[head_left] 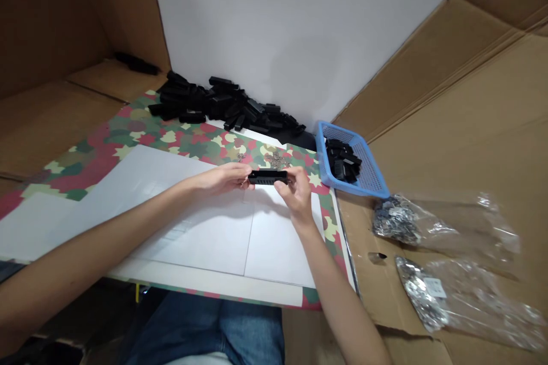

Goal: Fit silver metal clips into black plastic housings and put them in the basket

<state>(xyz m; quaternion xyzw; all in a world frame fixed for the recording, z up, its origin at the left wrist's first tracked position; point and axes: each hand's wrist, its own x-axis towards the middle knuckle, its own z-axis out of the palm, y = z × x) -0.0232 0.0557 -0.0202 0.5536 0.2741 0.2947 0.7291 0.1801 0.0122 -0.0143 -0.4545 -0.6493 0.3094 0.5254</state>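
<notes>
A black slotted plastic part (268, 177) is held level above the white sheets on the table, one end in each hand. The fingers of my left hand (229, 177) pinch its left end. My right hand (297, 191) grips the right end, with the thumb on the near side. Just beyond the part, small metal pieces (276, 160) lie scattered on the camouflage-patterned cloth.
Black plastic parts (226, 102) are heaped along the back wall. A blue basket (372, 174) at the right holds more black pieces. Two clear bags of metal pieces (396, 219) and a small pointed metal item (377, 258) lie on the cardboard at the right.
</notes>
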